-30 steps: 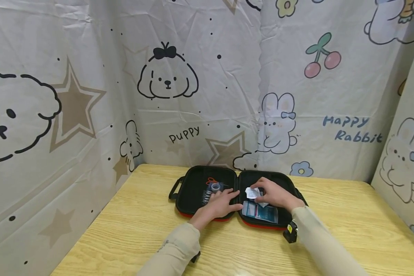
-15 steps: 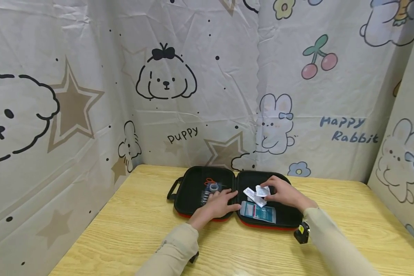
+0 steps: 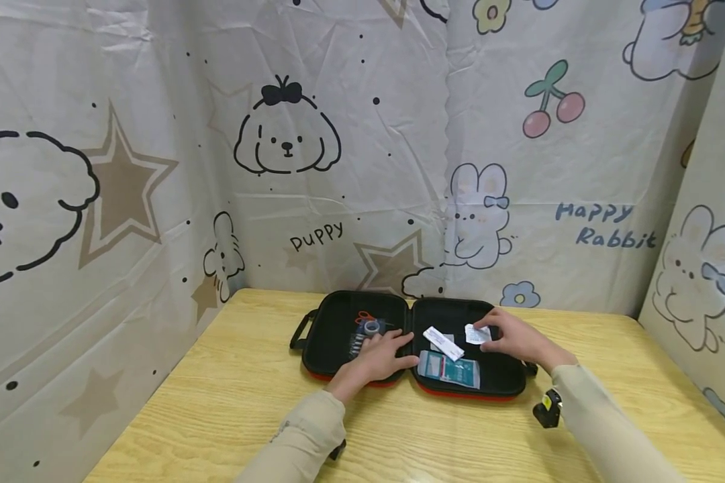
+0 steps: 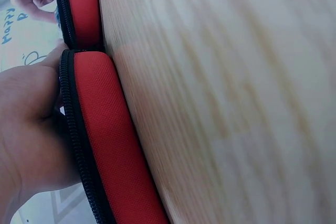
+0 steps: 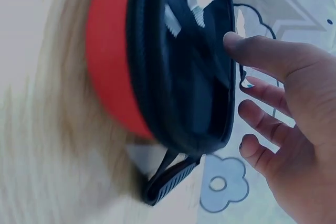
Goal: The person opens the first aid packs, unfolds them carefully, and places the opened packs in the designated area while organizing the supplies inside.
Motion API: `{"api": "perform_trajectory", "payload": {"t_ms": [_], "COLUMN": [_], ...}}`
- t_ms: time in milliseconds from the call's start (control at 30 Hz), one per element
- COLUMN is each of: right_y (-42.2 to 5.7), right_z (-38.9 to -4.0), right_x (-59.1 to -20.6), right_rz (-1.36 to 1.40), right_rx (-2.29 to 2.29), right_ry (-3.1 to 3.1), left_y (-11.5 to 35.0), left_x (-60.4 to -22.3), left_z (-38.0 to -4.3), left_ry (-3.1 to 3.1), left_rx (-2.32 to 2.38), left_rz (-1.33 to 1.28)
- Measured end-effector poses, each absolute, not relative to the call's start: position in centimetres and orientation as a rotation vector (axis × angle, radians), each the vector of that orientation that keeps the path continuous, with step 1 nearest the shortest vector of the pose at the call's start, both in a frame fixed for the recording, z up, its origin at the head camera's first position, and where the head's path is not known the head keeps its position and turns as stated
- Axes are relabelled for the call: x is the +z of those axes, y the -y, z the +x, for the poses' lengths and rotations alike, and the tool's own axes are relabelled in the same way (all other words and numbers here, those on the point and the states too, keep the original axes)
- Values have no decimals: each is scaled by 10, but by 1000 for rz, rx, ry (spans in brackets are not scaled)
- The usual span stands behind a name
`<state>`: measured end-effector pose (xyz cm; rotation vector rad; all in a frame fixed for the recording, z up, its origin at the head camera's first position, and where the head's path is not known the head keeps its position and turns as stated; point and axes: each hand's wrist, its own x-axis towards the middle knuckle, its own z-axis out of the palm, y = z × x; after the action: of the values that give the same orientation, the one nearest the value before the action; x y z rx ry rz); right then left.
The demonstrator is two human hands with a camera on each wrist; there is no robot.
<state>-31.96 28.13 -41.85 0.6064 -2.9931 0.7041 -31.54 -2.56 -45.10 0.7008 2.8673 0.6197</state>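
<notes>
A black-lined case with a red shell (image 3: 332,329) lies spread flat on the table. My left hand (image 3: 377,359) rests over the near part of its left half, fingers spread toward the hinge. Above the right half, my right hand (image 3: 513,339) pinches a small white packet (image 3: 476,334) between thumb and finger. Just left of that packet, a long white sachet (image 3: 444,343) lies across a paler one, mostly covered. A teal-and-white pouch (image 3: 450,370) sits along the near side. In the right wrist view, the thumb of my right hand (image 5: 299,108) stands beside the case's rim.
Orange-handled scissors (image 3: 365,316), a white tape roll (image 3: 371,327) and a strip of small items (image 3: 356,344) lie in the left half. Black handles (image 3: 301,332) stick out at the case's sides. A printed curtain (image 3: 314,201) hangs behind the wooden table (image 3: 229,376).
My right hand has moved right with the small white packet, away from the long sachet, which now shows fully. My left hand stays in place on the case.
</notes>
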Motion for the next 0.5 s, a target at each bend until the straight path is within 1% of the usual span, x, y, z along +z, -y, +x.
{"api": "perform_trajectory", "payload": {"t_ms": [300, 500], "right_y": [-296, -297], "right_z": [-320, -321], "right_x": [-425, -427], "right_rz": [618, 596], "right_rx": [645, 613], "right_ry": [3032, 3066], "left_y": [27, 26], "left_x": [-450, -451], "left_z": [-315, -316], "left_ry": [-2861, -2866], "left_rx": [611, 611], "left_rz": [697, 702]}}
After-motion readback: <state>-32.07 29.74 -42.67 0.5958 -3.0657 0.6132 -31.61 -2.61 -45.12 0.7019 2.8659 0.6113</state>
